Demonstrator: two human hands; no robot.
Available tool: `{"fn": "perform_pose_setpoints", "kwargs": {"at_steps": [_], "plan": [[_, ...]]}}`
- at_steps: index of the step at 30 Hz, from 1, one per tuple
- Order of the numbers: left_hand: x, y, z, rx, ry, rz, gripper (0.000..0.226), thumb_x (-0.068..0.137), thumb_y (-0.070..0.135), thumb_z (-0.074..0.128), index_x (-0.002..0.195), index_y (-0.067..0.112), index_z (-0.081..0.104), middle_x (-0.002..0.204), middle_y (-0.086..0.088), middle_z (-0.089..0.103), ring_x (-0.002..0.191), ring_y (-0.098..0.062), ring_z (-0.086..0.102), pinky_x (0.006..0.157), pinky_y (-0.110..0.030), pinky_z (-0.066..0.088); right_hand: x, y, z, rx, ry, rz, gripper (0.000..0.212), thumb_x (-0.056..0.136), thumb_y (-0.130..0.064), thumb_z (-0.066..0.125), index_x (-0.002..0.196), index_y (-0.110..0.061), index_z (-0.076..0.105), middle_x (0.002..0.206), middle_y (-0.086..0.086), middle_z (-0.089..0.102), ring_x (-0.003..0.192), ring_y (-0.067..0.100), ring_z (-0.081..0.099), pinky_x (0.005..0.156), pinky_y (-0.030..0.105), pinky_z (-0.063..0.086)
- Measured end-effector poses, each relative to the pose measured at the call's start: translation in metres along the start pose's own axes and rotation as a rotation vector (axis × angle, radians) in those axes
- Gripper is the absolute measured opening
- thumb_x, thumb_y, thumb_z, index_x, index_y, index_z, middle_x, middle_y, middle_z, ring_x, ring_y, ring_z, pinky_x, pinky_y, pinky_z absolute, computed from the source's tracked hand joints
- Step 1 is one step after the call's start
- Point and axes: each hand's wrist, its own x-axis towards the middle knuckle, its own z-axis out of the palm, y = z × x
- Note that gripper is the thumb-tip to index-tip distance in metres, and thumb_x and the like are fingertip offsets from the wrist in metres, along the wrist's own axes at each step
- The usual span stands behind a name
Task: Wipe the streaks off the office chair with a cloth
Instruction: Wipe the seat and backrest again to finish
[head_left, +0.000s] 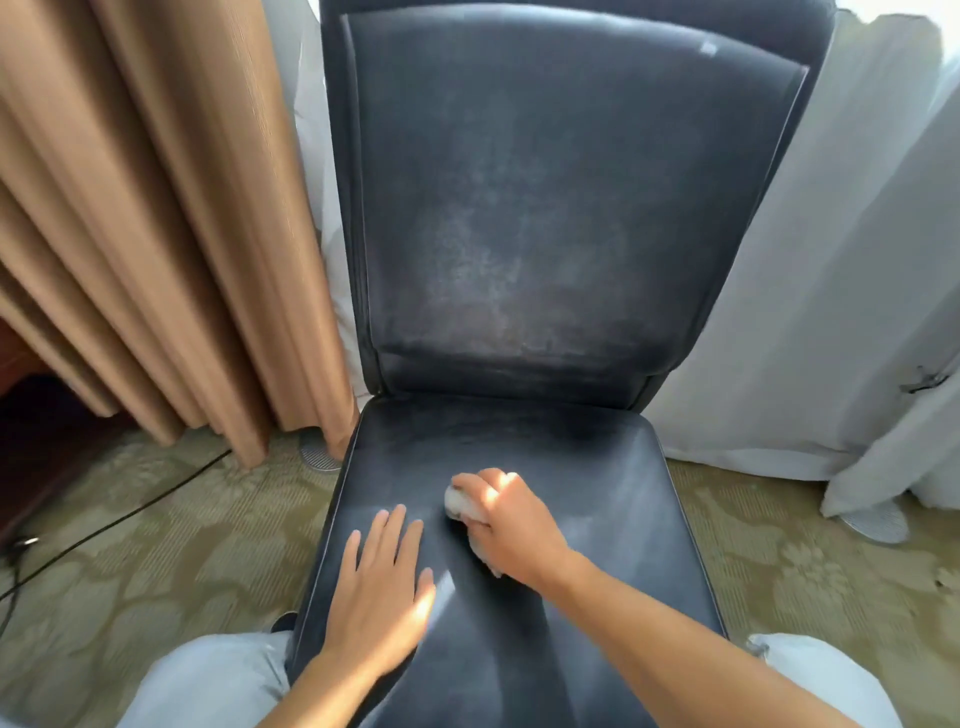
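Note:
A black leather office chair fills the middle of the view, its backrest marked with pale dusty streaks low down. On the seat, my right hand grips a small white cloth bunched under the fingers and pressed to the leather near the seat's centre. My left hand lies flat on the front left part of the seat, fingers straight and spread. Pale smears run across the seat around both hands.
Tan curtains hang at the left, white sheer curtains at the right. A black cable crosses the patterned carpet on the left. My knees in light trousers flank the seat's front edge.

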Motion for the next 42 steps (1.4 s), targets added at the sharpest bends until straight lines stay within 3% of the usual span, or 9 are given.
{"fn": "perform_pose_setpoints", "kwargs": {"at_steps": [5,16,20,26,29,32,37,39,42], "plan": [[0.055,0.001,-0.028,0.018,0.15,0.052,0.071,0.089,0.044,0.043,0.15,0.009,0.054,0.164,-0.015,0.04,0.151,-0.034,0.041,0.119,-0.055,0.027,0.046,0.033,-0.082,-0.107,0.274,0.024,0.059,0.076,0.0,0.069,0.128,-0.025,0.056,0.113,0.004,0.051,0.079,0.027,0.052,0.048,0.033,0.048],[0.217,-0.011,-0.177,0.299,0.534,0.044,0.092,0.095,0.036,0.045,0.165,0.004,-0.005,0.17,-0.02,-0.025,0.16,-0.037,-0.017,0.128,-0.059,-0.001,0.264,-0.017,-0.218,-0.358,0.966,-0.418,0.058,0.08,0.003,0.06,0.128,-0.022,0.039,0.13,0.005,0.029,0.102,0.032,0.045,0.082,0.04,0.048],[0.229,-0.037,-0.17,0.379,0.525,0.139,0.095,0.096,0.035,0.043,0.162,0.001,-0.015,0.168,-0.018,-0.031,0.158,-0.033,-0.023,0.131,-0.052,-0.003,0.283,0.016,-0.142,-0.413,0.944,-0.312,0.05,0.08,0.009,0.054,0.124,-0.011,0.039,0.128,0.016,0.032,0.09,0.037,0.046,0.078,0.047,0.05],[0.231,-0.059,-0.177,0.32,0.577,0.31,0.097,0.085,0.016,0.055,0.165,0.001,0.002,0.174,-0.014,-0.014,0.162,-0.029,-0.011,0.132,-0.048,0.012,0.179,0.079,-0.066,-0.602,0.256,-0.217,0.067,0.054,-0.001,0.082,0.115,-0.012,0.057,0.11,0.011,0.053,0.082,0.029,0.051,0.064,0.037,0.048],[0.225,-0.064,-0.18,0.291,0.58,0.342,0.099,0.082,0.016,0.057,0.166,0.002,0.005,0.175,-0.012,-0.011,0.162,-0.028,-0.008,0.131,-0.048,0.015,0.18,0.055,-0.11,-0.583,0.322,-0.364,0.044,0.068,-0.002,0.072,0.109,-0.012,0.065,0.106,0.01,0.056,0.077,0.027,0.047,0.061,0.038,0.042],[0.223,-0.066,-0.18,0.254,0.606,0.351,0.1,0.078,0.013,0.059,0.165,0.002,0.011,0.176,-0.012,-0.004,0.163,-0.027,-0.002,0.13,-0.048,0.019,0.203,0.021,-0.191,-0.542,0.723,-0.449,0.036,0.077,0.005,0.063,0.107,-0.014,0.063,0.107,0.01,0.047,0.075,0.032,0.044,0.063,0.04,0.038],[0.225,-0.063,-0.176,0.237,0.612,0.338,0.101,0.077,0.011,0.061,0.165,0.001,0.012,0.176,-0.012,-0.003,0.163,-0.027,-0.002,0.131,-0.048,0.017,0.282,0.008,-0.251,-0.543,1.146,-0.115,0.037,0.084,-0.001,0.052,0.113,-0.021,0.041,0.117,0.005,0.03,0.09,0.035,0.05,0.069,0.037,0.039],[0.23,-0.064,-0.177,0.24,0.595,0.341,0.101,0.077,0.013,0.059,0.165,0.002,0.011,0.175,-0.012,-0.004,0.163,-0.027,-0.002,0.131,-0.047,0.017,0.286,0.029,-0.196,-0.573,1.148,-0.089,0.034,0.086,-0.005,0.058,0.115,-0.016,0.044,0.117,0.012,0.035,0.089,0.036,0.048,0.072,0.046,0.043],[0.233,-0.066,-0.181,0.243,0.568,0.346,0.1,0.077,0.013,0.059,0.165,0.002,0.012,0.175,-0.012,-0.004,0.163,-0.026,-0.003,0.131,-0.047,0.017,0.236,0.066,-0.09,-0.63,0.785,-0.153,0.041,0.078,-0.005,0.069,0.115,-0.008,0.049,0.106,0.017,0.044,0.084,0.034,0.045,0.065,0.046,0.043]]}}
